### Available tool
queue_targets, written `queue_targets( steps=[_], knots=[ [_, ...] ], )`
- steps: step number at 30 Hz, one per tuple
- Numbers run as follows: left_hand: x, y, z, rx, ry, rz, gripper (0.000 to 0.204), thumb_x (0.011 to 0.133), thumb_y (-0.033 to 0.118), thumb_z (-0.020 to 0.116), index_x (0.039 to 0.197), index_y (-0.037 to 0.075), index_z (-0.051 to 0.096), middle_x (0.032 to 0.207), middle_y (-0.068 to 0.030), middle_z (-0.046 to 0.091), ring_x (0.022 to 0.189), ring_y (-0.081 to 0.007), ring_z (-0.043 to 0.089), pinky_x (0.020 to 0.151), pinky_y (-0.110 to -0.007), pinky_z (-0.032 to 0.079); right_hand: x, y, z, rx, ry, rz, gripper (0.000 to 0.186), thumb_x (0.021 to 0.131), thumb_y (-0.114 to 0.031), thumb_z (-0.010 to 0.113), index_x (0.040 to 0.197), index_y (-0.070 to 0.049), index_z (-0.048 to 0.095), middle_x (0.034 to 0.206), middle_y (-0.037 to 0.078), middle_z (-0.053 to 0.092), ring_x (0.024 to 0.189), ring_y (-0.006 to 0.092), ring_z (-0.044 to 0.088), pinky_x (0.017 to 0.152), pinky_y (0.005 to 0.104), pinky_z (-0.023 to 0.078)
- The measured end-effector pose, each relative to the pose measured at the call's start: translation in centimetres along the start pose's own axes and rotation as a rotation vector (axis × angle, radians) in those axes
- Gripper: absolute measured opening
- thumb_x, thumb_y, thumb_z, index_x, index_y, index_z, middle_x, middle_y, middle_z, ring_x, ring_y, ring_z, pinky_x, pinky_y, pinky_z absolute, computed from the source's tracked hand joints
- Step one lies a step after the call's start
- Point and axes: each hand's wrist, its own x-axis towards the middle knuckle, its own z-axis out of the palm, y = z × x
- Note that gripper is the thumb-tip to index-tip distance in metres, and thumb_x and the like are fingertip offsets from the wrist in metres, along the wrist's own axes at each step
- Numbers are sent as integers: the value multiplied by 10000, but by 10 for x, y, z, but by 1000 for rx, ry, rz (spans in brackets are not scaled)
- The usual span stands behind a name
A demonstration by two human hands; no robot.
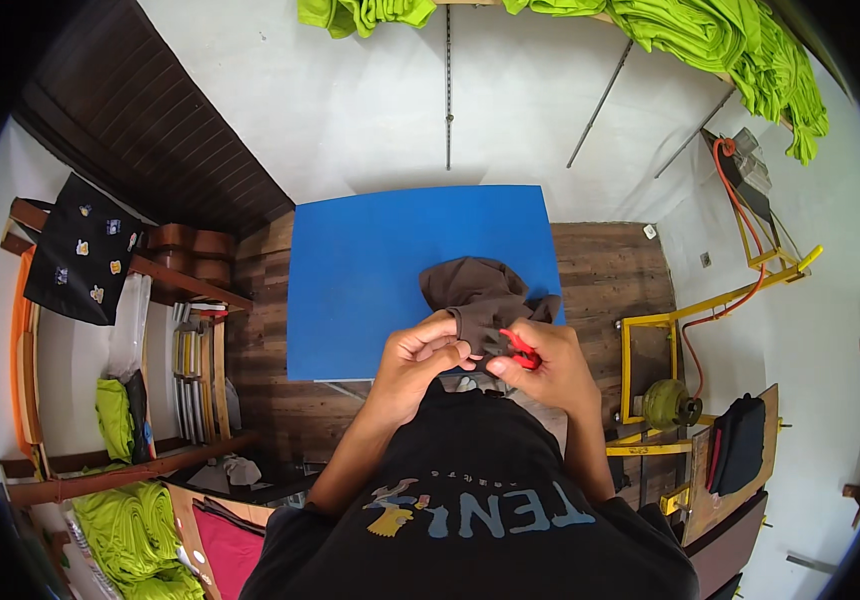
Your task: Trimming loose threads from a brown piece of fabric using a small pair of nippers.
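Observation:
A dark brown garment [475,283] lies bunched on the right part of a blue table [365,275], its near edge raised off the surface. My left hand [412,365] pinches that raised edge between thumb and fingers. Closed around a small red tool that looks like thread snips [521,350], my right hand [557,368] is just to the right of the cloth edge. The tips of the snips are too small to make out against the brown fabric.
Lime-green garments [685,40] are piled on a high shelf at the back. To the right stands a yellow metal frame [640,322] with a green gas cylinder [672,405] and an orange hose [750,285]. Shelving at left holds a black bag [87,250] and more green fabric [130,530].

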Motion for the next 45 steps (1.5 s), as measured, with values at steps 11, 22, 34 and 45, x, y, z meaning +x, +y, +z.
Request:
queue_targets(
  steps=[11,22,34,45],
  knots=[
    [4,-9,7,34,-14,51,248,848,-63,579,1090,-76,631,950,-83,633,837,-125,603,754,-265,500,-1,12,-6,-162,-32,-72,412,696,-266,813,658,-41,470,571,83,488,486,252,518,452,343,384],
    [14,-10,13,76,-37,35,270,863,-69,593,1132,-89,605,1019,-107,627,921,-148,614,824,-294,516,4,20,-15,-174,-49,-98,410,707,-261,810,636,-42,471,560,82,501,486,255,532,445,343,391],
    [34,-12,22,24,-46,13,261,861,-35,587,1118,-76,614,970,-95,630,839,-145,610,737,-278,504,6,35,-37,-56,-37,-47,422,714,-284,803,645,-36,468,551,101,482,475,266,505,444,347,363],
    [49,-7,29,121,-65,70,292,834,-105,591,1124,-81,615,983,-88,622,884,-128,602,791,-268,493,18,37,-45,-182,-51,-81,424,708,-296,796,639,-35,470,572,91,522,485,275,532,445,356,392]
  ],
)
